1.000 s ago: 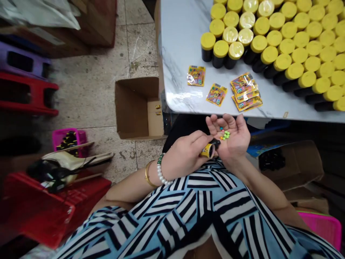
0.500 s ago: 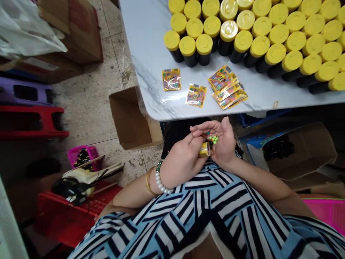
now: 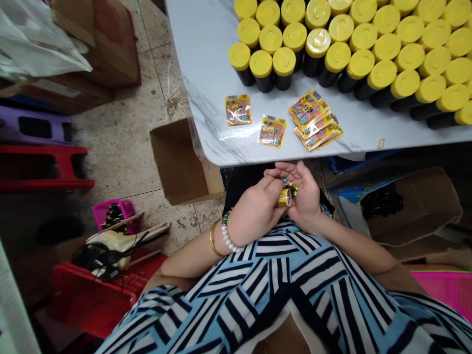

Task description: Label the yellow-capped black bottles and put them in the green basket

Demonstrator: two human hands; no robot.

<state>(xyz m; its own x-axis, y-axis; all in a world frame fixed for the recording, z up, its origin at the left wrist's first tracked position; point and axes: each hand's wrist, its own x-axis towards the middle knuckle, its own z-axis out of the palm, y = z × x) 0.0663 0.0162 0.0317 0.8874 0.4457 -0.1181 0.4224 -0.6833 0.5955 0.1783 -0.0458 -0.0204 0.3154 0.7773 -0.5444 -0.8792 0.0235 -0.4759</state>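
My left hand (image 3: pixel 257 210), with bracelets at the wrist, has its fingers wrapped round a small tube with a yellow printed label (image 3: pixel 284 197). The tube lies tilted on its side, its round end toward my right palm. Facing it, my right hand (image 3: pixel 307 196) is cupped palm up with small bright green, blue and orange balls (image 3: pixel 294 189) in it. The tube and my left fingers partly hide the balls. Whether the tube holds more of them, I cannot tell.
Before me is a marble-patterned table (image 3: pixel 206 98). Rows of black canisters with yellow lids (image 3: pixel 283 61) stand on it. Flat printed sachets (image 3: pixel 272 131) lie near its front edge. Open cardboard boxes (image 3: pixel 180 162) flank me, and a red crate (image 3: pixel 96 300) is at lower left.
Both hands have drawn closer together. The tube now covers more of my right palm, and fewer balls show. The table has shifted slightly right in view.
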